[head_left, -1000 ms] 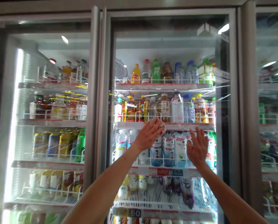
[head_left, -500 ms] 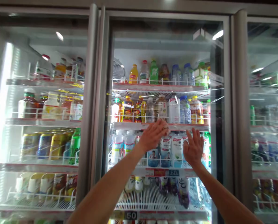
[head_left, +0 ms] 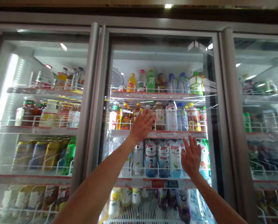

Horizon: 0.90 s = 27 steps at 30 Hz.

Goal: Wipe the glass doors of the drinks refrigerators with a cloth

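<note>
My left hand (head_left: 141,125) is raised against the glass door (head_left: 157,46) of a drinks fridge. Its fingers press on a crumpled pinkish cloth (head_left: 153,115), mostly covered by the hand. Lower and to the right, my right hand (head_left: 191,156) has its fingers spread and holds nothing. It is at the glass; whether the palm touches is hard to tell. Behind the door, bottles stand on the shelves, among them white-labelled bottles (head_left: 163,157) between the two hands.
Metal door frames and upright handles (head_left: 93,93) flank the middle door, with another on the right (head_left: 232,77). The left fridge section holds cans (head_left: 37,152) and bottles. A price tag (head_left: 172,183) sits on a shelf edge.
My left hand has moved left and slightly up across the glass with the cloth. My right hand stays at nearly the same place, fingers spread. The view has tilted up a little.
</note>
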### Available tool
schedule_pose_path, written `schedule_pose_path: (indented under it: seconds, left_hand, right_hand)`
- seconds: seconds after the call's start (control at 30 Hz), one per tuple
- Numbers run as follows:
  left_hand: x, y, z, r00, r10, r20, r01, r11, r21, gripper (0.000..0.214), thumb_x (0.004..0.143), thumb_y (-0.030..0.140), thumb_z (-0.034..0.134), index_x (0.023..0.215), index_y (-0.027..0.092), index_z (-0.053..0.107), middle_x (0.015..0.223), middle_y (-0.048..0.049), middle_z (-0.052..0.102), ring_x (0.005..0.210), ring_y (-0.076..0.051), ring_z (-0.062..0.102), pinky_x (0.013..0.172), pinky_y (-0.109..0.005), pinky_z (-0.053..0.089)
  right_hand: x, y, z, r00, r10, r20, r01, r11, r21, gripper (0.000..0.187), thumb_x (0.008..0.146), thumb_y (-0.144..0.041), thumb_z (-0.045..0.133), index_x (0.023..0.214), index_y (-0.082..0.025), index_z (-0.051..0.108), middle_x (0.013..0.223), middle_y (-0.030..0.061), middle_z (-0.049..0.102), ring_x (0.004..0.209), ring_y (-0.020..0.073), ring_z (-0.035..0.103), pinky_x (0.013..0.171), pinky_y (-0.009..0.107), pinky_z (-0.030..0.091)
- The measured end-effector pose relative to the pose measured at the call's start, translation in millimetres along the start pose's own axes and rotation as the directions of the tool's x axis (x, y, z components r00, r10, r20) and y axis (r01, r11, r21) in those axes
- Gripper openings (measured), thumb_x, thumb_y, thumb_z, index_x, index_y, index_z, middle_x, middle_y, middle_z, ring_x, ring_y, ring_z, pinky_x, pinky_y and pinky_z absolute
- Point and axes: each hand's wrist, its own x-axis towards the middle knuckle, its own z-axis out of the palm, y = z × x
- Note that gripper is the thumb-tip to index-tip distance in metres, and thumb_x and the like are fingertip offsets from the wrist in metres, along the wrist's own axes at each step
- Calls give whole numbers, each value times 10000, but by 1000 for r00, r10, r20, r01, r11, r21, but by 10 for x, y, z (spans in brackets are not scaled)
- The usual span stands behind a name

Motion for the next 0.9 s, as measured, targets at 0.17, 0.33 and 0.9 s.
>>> schedule_pose_path:
  seconds: [0.17, 0.33, 0.9]
  left_hand:
    - [376, -556, -82, 871, -426, -244, 439, 898, 1, 413, 864, 208, 396, 1267, 142, 464, 1429, -129, 356, 1396, -279, 124, 1102, -517, 253]
    - [341, -24, 85, 997, -44, -63, 42, 999, -23, 387, 879, 225, 403, 1258, 199, 479, 1409, -64, 405, 1395, -229, 153, 1096, -447, 304]
    - [371, 340, 142, 995, -99, 11, 99, 980, -171, 512, 845, 165, 393, 1354, 166, 333, 1442, -91, 350, 1401, -223, 115, 1098, -459, 283]
  right_hand:
    - [-10, -4, 22, 1000, 1, 0, -1, 1000, 11, 597, 870, -206, 382, 1435, -281, 205, 1494, 59, 255, 1371, 255, 241, 1080, 511, 249]
    - [-17, -3, 23, 1000, -4, -13, 5, 999, 37, 592, 876, -207, 371, 1436, -291, 199, 1497, 46, 247, 1372, 259, 236, 1084, 527, 237]
    - [82, -93, -18, 999, 0, -50, 4, 997, 80, 585, 882, -216, 388, 1433, -284, 205, 1499, 62, 238, 1373, 270, 230, 1073, 563, 230]
